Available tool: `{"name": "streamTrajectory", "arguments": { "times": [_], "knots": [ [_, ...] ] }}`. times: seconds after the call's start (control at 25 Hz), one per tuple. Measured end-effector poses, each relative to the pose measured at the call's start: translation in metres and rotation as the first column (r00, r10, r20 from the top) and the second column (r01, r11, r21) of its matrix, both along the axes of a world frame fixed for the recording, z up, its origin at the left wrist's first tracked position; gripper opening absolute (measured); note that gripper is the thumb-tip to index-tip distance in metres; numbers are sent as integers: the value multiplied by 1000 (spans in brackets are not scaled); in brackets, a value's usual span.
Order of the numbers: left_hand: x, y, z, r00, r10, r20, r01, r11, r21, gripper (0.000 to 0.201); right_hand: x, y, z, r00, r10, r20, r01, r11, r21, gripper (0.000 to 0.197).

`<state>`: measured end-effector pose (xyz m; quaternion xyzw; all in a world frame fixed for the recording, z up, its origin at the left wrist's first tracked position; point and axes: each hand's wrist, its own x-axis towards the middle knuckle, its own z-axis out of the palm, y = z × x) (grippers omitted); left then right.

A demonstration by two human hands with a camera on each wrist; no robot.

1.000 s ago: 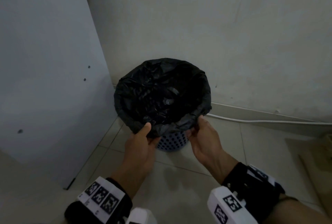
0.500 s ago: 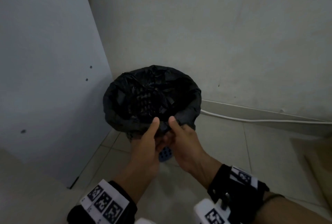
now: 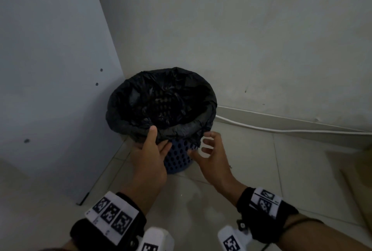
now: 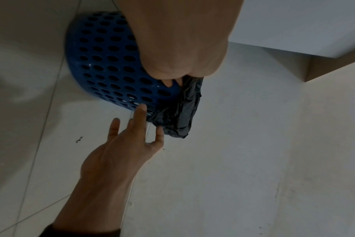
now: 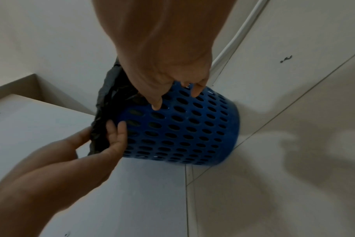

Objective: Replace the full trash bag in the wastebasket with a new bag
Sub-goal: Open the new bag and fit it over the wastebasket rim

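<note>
A blue perforated wastebasket [image 3: 179,160] stands in a corner on the tiled floor, lined with a black trash bag [image 3: 161,101] folded over its rim. My left hand [image 3: 155,144] pinches the bag's near overhang, thumb on top and fingers beneath. In the left wrist view the same hand [image 4: 176,80] holds the crumpled bag edge [image 4: 184,115] against the basket wall [image 4: 103,64]. My right hand [image 3: 205,146] is beside the basket's right front, fingers spread and holding nothing. In the right wrist view its fingertips [image 5: 157,104] touch the blue wall [image 5: 182,128].
A white panel [image 3: 50,89] stands close on the left, and the room's wall is just behind the basket. A white cable [image 3: 281,130] runs along the wall's base. Cardboard [image 3: 358,180] lies at the right edge. Tiled floor lies in front.
Half a second ago both hands pinched the bag's near rim side by side. The right hand has let go and moved right with fingers spread; the left still holds the bag.
</note>
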<state>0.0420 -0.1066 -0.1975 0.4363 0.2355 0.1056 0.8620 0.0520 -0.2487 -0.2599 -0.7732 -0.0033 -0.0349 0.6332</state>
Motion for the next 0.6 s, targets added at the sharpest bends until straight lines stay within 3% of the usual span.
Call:
{"name": "streamTrajectory", "arguments": {
  "times": [0.16, 0.28, 0.4, 0.48, 0.6],
  "knots": [
    [-12, -15, -17, 995, -78, -60, 80, 996, 34, 20, 12, 6, -6, 991, -73, 116, 71, 997, 21, 3],
    [-16, -33, -39, 962, -233, -143, 252, 959, 127, 17, 14, 1, -2, 996, -39, 81, 36, 999, 34, 25],
    [-8, -45, -39, 930, -333, -153, 358, 916, 183, 19, 17, -5, 3, 992, 50, -114, -14, 953, 301, 28],
    [0, -49, -33, 928, -351, -122, 369, 911, 184, 18, 18, -7, 16, 962, 122, -246, 22, 858, 513, 17],
    [6, -54, -25, 929, -346, -132, 364, 917, 160, 20, 19, -16, 26, 949, 138, -284, 79, 766, 638, 9]
  ]
}}
